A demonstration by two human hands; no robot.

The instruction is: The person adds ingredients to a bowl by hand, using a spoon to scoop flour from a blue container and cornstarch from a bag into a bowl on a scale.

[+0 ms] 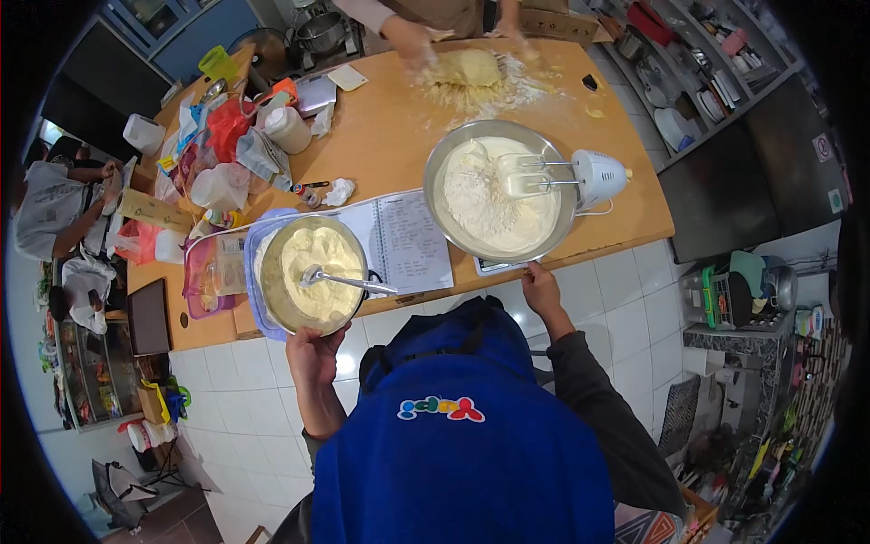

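Observation:
My left hand (314, 359) is closed on the near edge of a metal bowl (268, 295) that holds pale yellow flour-like powder (313, 249). A metal spoon (349, 282) lies in the powder, its handle jutting past the rim to the right. To the right, a wide steel mixing bowl (439, 213) contains cream-coloured batter with dry flour (480, 197) heaped on it. The beaters of a white hand mixer (598, 178) reach into this bowl. My right hand (542, 292) has its fingers curled at the bowl's near side; what they grip is hidden.
An open handwritten notebook (412, 249) lies between the bowls. Under the steel bowl, a scale (497, 267) peeks out. Bags and containers crowd the table's left, near a red bag (228, 130). Opposite, another person's hands work floury dough (469, 69). A second person stands far left.

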